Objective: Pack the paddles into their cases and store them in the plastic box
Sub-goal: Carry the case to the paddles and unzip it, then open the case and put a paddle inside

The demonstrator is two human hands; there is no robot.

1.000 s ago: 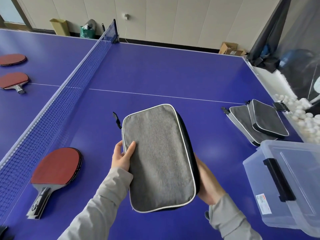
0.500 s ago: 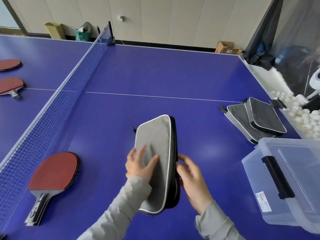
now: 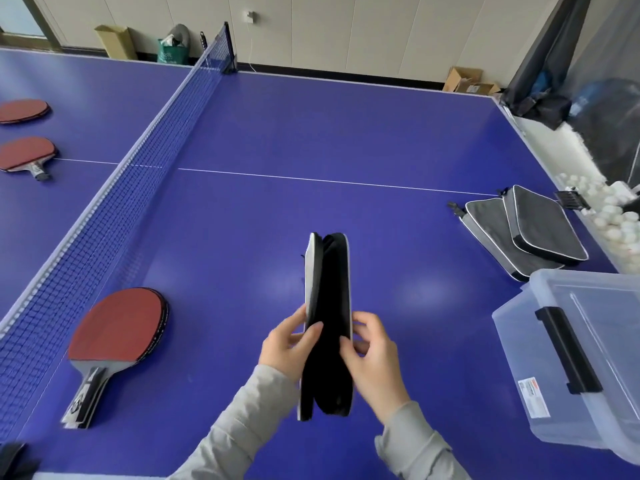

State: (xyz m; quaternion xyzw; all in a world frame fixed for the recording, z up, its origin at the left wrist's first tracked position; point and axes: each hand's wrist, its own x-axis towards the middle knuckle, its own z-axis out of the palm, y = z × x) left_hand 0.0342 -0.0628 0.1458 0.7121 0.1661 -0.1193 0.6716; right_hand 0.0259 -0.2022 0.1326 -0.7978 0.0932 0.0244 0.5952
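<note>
Case: held on edge above the tabletop [image 3: 311, 126] at centre, case [image 3: 327, 323] turned spine-up, likely to reach the zipper.
Hands: left hand [image 3: 289, 344] and right hand [image 3: 372, 355] pinching opposite sides, clamped on the case.
Paddle: nearest paddle [image 3: 116, 327] at 9 o'clock beside the net [image 3: 114, 209], lying flat, awaiting packing.
Box: plastic box [image 3: 575, 368] at 3 o'clock, within reach for storing.
Spare cases: two spare cases [image 3: 519, 233] stacked at 2 o'clock.
</note>
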